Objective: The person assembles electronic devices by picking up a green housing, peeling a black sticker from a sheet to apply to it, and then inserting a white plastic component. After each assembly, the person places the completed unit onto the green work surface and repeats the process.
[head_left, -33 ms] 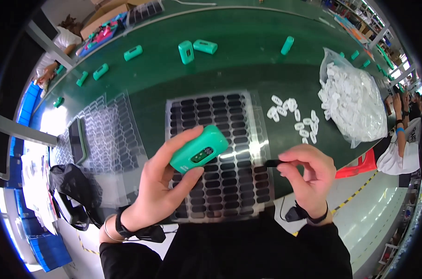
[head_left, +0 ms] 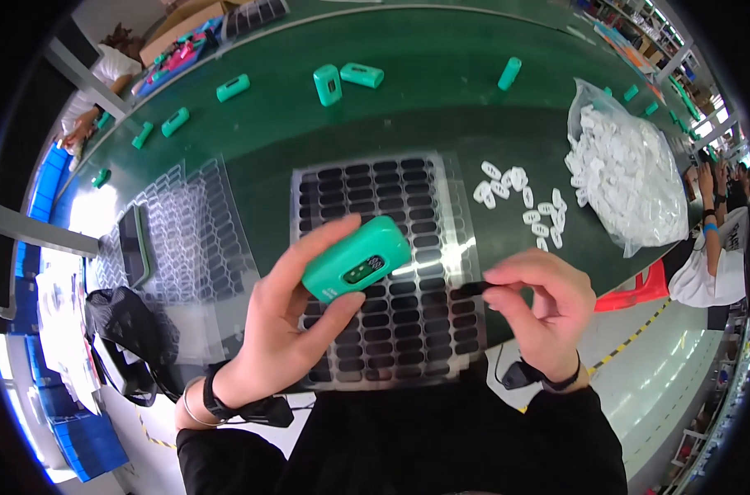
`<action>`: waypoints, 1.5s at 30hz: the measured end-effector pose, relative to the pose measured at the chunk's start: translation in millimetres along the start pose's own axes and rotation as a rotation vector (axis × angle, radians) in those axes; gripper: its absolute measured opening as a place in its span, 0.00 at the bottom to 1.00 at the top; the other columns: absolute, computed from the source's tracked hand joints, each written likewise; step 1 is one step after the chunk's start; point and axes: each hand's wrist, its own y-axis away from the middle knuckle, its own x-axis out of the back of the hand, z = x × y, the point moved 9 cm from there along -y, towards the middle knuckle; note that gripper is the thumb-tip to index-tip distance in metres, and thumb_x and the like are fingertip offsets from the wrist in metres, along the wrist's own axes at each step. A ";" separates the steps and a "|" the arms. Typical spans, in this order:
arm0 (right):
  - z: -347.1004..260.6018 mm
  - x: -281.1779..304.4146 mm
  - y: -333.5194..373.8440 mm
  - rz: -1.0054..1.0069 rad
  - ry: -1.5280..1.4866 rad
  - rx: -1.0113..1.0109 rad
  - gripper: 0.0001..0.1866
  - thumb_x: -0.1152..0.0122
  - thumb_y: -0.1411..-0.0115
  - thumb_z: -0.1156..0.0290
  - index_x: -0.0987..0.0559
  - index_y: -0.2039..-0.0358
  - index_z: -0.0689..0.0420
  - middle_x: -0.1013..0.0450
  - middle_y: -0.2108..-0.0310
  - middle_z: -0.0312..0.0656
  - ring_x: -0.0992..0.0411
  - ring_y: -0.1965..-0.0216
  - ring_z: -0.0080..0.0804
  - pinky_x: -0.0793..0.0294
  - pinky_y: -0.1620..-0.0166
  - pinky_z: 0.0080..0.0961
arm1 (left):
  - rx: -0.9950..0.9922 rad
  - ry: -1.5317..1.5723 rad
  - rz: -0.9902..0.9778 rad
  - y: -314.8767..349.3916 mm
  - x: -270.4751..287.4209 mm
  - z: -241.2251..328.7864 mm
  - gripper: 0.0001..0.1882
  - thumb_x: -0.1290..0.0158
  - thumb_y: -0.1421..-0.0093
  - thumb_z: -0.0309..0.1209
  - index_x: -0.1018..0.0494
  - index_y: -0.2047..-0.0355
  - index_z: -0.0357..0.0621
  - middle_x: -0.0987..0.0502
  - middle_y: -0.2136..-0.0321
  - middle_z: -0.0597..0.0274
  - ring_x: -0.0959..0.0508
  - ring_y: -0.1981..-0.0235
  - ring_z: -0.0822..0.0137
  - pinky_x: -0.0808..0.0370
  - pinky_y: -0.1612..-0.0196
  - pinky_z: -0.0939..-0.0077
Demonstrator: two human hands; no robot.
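Note:
Tilted in the grip of my left hand (head_left: 286, 318) is a glossy green rounded device (head_left: 360, 262) with a dark oval display panel facing up. Thumb and fingers hold it by its two sides. My right hand (head_left: 548, 301) pinches a small black oval sticker (head_left: 474, 289) between thumb and forefinger, to the right of the device and apart from it. Beneath both hands lies a clear sheet of black oval stickers (head_left: 358, 169), arranged in rows and columns. Part of that sheet is hidden by my left hand and the device.
Loose white oval pieces (head_left: 541, 231) lie right of the sheet, beside a clear bag of white pieces (head_left: 626, 173). More green devices (head_left: 328, 86) are spread along the far side. Used clear sheets (head_left: 197, 231) and a phone (head_left: 133, 246) lie left. A red stool (head_left: 639, 289) stands beyond the table edge.
My right hand has shifted slightly left with the black sticker. The device in my left hand has moved a little up and right.

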 end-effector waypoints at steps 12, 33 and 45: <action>-8.1 -14.4 8.3 0.024 0.219 0.123 0.10 0.37 0.55 0.86 0.21 0.71 0.62 0.27 0.78 0.41 0.29 0.80 0.26 0.32 0.77 0.17 | -0.086 -0.112 -0.220 -18.8 -57.6 -12.7 0.24 0.47 0.46 0.16 0.36 0.48 0.40 0.26 0.57 0.58 0.24 0.58 0.71 0.27 0.54 0.77; 31.3 -5.0 34.9 -0.006 -0.021 -0.206 0.17 0.43 0.42 0.73 0.30 0.52 0.59 0.27 0.70 0.41 0.28 0.79 0.24 0.33 0.78 0.21 | 0.020 -0.053 -0.309 -24.8 -84.8 -24.1 0.15 0.48 0.43 0.20 0.34 0.55 0.33 0.26 0.63 0.55 0.24 0.73 0.74 0.24 0.73 0.84; 81.3 72.3 -43.1 -0.011 0.763 -0.054 0.12 0.42 0.46 0.69 0.27 0.61 0.57 0.32 0.66 0.45 0.29 0.64 0.43 0.28 0.65 0.35 | -0.249 -0.694 -0.228 -51.9 -56.6 10.6 0.20 0.47 0.54 0.14 0.31 0.58 0.37 0.31 0.64 0.53 0.28 0.63 0.60 0.32 0.59 0.74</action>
